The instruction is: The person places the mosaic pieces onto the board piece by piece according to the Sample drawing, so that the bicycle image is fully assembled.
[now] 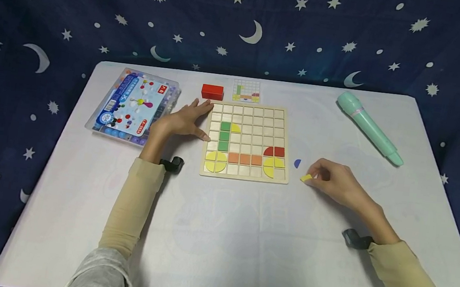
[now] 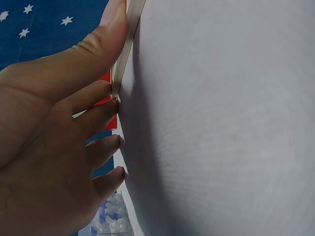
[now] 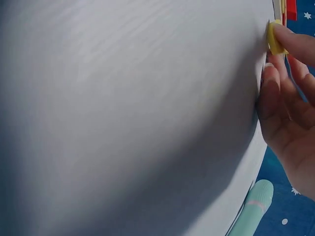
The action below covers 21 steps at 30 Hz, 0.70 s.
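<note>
A wooden grid board (image 1: pixel 257 122) lies mid-table, with green, orange, red and yellow flat pieces set in some of its squares. My left hand (image 1: pixel 183 120) rests at the board's left edge, fingers spread, the thumb touching the side. In the left wrist view the thumb (image 2: pixel 106 37) lies along the board's edge (image 2: pixel 129 44). To the right of the board, my right hand (image 1: pixel 335 180) pinches a yellow piece (image 1: pixel 306 177) with a curved edge between thumb and fingertips, low over the table. Just beyond it lies a small blue rounded piece (image 1: pixel 297 163).
Behind the board are a red block (image 1: pixel 212 92) and a small pattern card (image 1: pixel 249 89). On the left sits a clear plastic case (image 1: pixel 131 107) of coloured balls with a printed label. A mint-green stick-shaped object (image 1: pixel 370 127) lies at the back right, before a starry curtain (image 1: pixel 271 19).
</note>
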Tool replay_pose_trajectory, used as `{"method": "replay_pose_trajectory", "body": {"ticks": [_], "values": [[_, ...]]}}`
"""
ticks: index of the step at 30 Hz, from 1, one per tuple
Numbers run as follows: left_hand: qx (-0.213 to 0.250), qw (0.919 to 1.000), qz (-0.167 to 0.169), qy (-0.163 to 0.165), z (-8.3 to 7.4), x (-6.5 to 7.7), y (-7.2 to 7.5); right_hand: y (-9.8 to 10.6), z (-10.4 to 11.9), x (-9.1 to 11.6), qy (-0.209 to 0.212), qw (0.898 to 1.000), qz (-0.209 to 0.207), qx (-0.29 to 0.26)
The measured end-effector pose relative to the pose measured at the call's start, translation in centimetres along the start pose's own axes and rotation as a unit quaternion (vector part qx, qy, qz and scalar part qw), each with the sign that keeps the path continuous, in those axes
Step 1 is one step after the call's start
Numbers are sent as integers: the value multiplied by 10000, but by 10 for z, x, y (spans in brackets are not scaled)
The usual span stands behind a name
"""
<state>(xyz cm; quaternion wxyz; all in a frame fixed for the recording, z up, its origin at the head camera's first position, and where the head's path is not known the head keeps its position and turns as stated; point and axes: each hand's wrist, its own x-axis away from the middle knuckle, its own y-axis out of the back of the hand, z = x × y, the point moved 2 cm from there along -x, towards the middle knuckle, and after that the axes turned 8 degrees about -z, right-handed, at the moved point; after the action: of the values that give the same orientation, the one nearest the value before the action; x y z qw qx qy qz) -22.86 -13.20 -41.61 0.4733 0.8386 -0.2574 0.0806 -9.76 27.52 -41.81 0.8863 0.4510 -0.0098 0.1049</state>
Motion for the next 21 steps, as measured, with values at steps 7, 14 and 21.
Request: {"method": "replay_pose_trajectory", "body": {"ticks": [7,14,21], "values": [[-22,10000,-11,-65,0,1,1,-3,5,-5,37,9991,111,-400],[-13,10000,-20,-79,0,2,1,-7,10,-11,-177,9942,394,-985],[45,10000,8,-45,1,1,0,-13,18,-15,-173,9914,433,-1221]]}}
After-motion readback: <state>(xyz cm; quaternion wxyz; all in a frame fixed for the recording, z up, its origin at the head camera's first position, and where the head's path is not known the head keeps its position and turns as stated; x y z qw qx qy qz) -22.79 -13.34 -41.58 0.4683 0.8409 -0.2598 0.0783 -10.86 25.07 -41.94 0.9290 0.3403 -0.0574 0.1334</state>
